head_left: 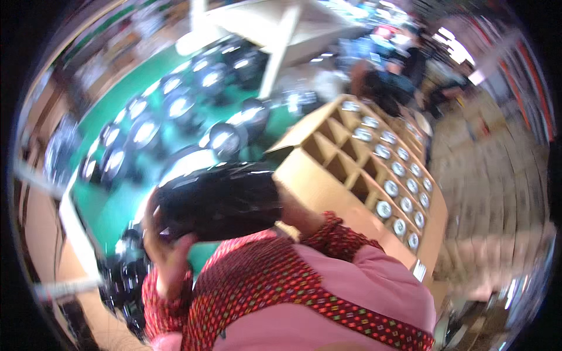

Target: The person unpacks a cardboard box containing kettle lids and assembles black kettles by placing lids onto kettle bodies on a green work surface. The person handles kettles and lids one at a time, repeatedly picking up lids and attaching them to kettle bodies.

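Note:
A big glossy black rounded piece (219, 202), blurred by motion, is held up sideways in front of my chest. Its exact kind is not clear. My left hand (165, 245) grips its left end, the thumb showing along the lower edge and the other fingers mostly hidden. At the right end my right hand (297, 215) holds it, most of its fingers out of sight behind the piece. Just beyond lies a green tabletop (102, 225) bearing several shiny black round pieces (146, 131). To the right stands an open divided cardboard box (316, 181), partly filled with silver-topped items (391, 187).
More dark glossy pieces (126, 272) hang or stand beside the table's near left edge. A white post (281, 52) rises at the table's far side. Another person (389, 82) is farther back on the right, next to a tiled or slatted floor (486, 175).

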A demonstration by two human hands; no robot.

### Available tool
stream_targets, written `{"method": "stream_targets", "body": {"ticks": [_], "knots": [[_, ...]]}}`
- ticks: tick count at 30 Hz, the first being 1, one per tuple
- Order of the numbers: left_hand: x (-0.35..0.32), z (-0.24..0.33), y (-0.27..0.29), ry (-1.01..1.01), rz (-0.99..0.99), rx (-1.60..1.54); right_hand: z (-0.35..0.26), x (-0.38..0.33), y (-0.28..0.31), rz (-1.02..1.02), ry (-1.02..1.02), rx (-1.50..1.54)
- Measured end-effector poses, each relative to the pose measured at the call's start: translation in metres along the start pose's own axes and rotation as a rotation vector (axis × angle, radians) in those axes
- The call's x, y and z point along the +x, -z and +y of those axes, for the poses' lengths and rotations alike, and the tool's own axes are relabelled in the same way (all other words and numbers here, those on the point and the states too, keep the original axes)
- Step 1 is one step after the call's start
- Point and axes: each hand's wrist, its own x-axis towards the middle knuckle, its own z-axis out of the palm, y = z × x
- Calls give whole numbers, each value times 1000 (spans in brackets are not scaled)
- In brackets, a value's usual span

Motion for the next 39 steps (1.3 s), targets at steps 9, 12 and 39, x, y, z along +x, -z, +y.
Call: {"method": "stream_targets", "body": {"ticks": [9, 12, 39], "knots": [[19, -114, 25, 93, 104, -547, -125, 36, -62, -226, 982, -543], [19, -121, 53, 348, -44, -883, -119, 59, -79, -169, 1093, -769], [98, -162, 335, 528, 741, -246, -50, 121, -180, -568, 687, -718]]}}
